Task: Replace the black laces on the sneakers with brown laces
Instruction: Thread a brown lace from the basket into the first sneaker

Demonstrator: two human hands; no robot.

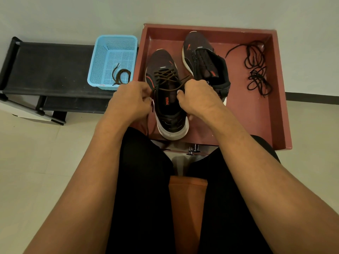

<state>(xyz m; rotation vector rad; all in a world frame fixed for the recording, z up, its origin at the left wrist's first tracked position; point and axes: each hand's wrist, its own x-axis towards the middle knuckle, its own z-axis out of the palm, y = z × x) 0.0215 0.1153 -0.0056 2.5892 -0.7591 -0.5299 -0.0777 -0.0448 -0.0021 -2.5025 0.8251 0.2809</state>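
A reddish tray (247,116) carries both sneakers. The near sneaker (161,59) stands upright by the tray's near edge, left of the middle, its heel at that edge and its toe pointing toward the far edge. A brown lace (168,76) criss-crosses its eyelets. The left hand (131,101) sits at the shoe's left side with its fingers curled round one end of that lace. The right hand (197,99) sits at the shoe's right side, its fingers closed on the other end and its thumb against the shoe's opening. Between the two hands the lace runs taut across the opening.

The second sneaker (198,46) lies tipped on its side near the middle of the far edge, just beside the first one; I cannot tell whether it is laced. The black laces (256,70) lie in a loose tangle toward the tray's far right corner, well apart from both shoes.

Left of the tray, a blue basket (99,57) stands on a black rack (45,66), at its right end. A second brown lace (122,76) lies coiled in the basket's near right corner.
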